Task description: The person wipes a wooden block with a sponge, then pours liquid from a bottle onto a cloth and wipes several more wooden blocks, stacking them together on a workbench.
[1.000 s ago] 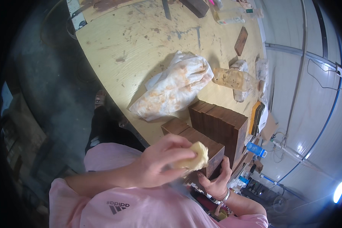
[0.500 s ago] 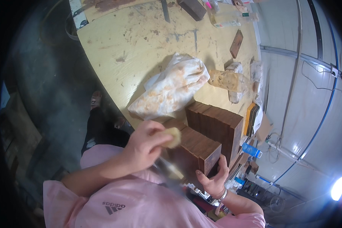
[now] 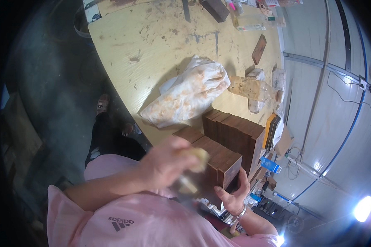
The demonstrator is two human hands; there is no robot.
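My left hand (image 3: 163, 164), blurred by motion, is closed on a yellowish pad (image 3: 200, 158) over the near row of dark brown wooden blocks (image 3: 218, 151). The blocks stand packed side by side, and the hand hides part of their top. At the right end of that row, the thumb and curved fingers of my right hand (image 3: 235, 195) clasp the end block. A second row of brown blocks (image 3: 235, 127) stands just beyond. Farther off, a stained white cloth (image 3: 187, 94) lies crumpled on the pale table (image 3: 140, 70).
Right of the cloth, a clear plastic bottle (image 3: 249, 88) lies across a whitish block (image 3: 256, 106). A flat brown piece (image 3: 259, 49) and a dark block (image 3: 215, 10) lie farther back. A blue-labelled bottle (image 3: 270, 164) is beyond the blocks. The table's left edge drops to a dark floor.
My left hand has shifted right and slightly down with the yellowish pad, along the near row. My right hand stays at the row's end. The view has shifted slightly.
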